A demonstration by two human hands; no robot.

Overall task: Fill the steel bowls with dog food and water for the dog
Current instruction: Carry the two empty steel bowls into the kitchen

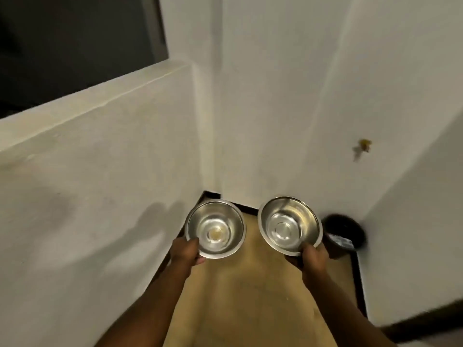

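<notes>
Pinching each rim near its closest edge, one steel bowl is held per hand: the left bowl by the left hand, the right bowl by the right hand, both carried over the tan floor. Neither is filled yet, tbh. A one-point pinch could let a bowl tip or slip, especially once weighted.
</notes>
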